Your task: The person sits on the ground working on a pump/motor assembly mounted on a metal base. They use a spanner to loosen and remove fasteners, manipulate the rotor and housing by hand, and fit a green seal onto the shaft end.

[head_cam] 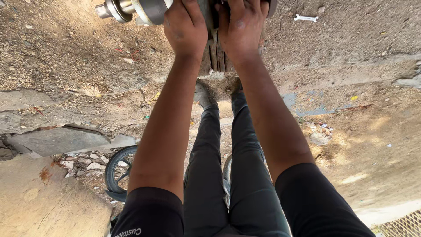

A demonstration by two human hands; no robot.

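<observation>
My left hand (185, 27) and my right hand (241, 28) reach forward together at the top of the head view. Both grip a grey metal machine part (147, 8) with a round shaft end sticking out to the left; most of it is cut off by the frame's top edge. Under the hands stands a ribbed wooden or brick block (215, 59) on the dirt ground. My two legs in dark trousers (219, 166) stretch forward beneath my arms.
A silver open-ended spanner (305, 18) lies on the dirt at the upper right. A black wheel with a tyre (116, 173) lies at the lower left beside broken concrete slabs (52, 140) and rubble. Small litter dots the ground at right.
</observation>
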